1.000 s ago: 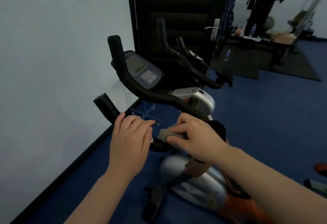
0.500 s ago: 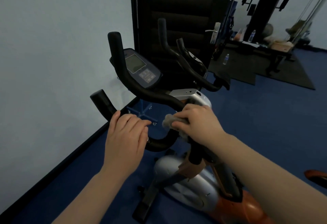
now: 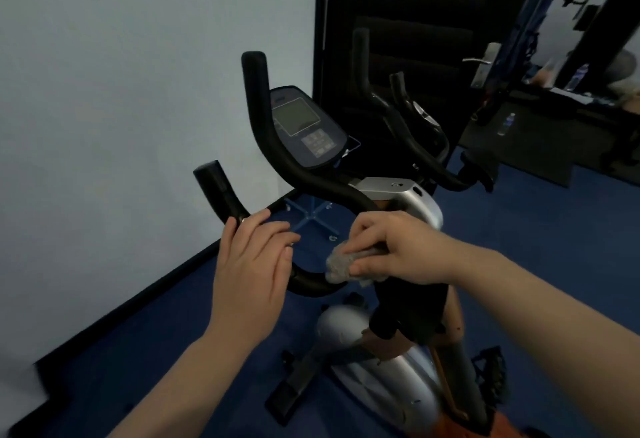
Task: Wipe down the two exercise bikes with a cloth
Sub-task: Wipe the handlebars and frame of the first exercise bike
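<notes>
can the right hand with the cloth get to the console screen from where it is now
Probably yes. The right hand holds the cloth at the handlebar's centre, and the console screen sits just above and ahead. Only the curved right handlebar partly crosses the path; reaching over it looks easy.

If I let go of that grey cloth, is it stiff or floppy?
Probably floppy: the grey cloth bunches in crumpled folds under the right hand. Likely light too, so it may slide off the rounded handlebar.

Open blue floor (image 3: 519, 247) lies to my right; the wall (image 3: 121, 126) and second bike (image 3: 415, 146) crowd the handlebar (image 3: 277, 146).
</notes>
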`<state>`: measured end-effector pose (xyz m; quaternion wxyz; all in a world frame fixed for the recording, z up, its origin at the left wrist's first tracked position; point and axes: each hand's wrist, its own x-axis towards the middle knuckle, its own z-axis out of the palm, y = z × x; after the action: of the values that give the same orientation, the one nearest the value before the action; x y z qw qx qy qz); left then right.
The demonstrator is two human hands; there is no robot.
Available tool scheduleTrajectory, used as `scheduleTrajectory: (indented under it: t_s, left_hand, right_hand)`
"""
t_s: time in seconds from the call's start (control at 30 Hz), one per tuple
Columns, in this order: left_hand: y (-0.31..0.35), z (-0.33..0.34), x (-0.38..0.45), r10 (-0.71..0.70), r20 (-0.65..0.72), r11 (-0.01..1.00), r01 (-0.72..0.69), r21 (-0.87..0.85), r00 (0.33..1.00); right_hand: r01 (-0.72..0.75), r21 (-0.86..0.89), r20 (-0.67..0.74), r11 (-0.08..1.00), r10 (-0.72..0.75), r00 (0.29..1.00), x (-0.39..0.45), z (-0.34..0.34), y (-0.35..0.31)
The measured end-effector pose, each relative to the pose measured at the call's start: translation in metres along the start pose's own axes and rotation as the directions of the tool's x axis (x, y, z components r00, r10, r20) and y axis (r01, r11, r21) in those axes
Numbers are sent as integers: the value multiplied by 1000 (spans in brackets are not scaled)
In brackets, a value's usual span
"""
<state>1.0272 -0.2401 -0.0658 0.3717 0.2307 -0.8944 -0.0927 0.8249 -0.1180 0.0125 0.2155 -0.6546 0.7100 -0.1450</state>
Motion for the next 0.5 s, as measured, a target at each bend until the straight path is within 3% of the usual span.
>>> scheduleTrajectory:
  t_s: [0.1,0.17,0.27,0.43,0.5]
  left_hand:
    - [3,0,0,-27,-5,1000,27,4,1000]
    - [6,0,0,-50,-5,999,50,-2,999]
    - [10,2,0,-88,-18,996,88,-23,996]
    - [15,1,-1,-141,-38,990,141,-21,989]
    - [19,3,-1,-155,-46,988,155,-11,987]
  right_hand:
    - [59,-78,53,995,-55,997,9,-11,1]
    - [175,-184,61,967,-166,984,18,-4,-10]
    - [308,-165,68,937,-300,951,23,9,-21]
    - [246,-312,129,918,-216,968,22,-29,13]
    - [295,-320,82,900,-284,955,22,-22,11]
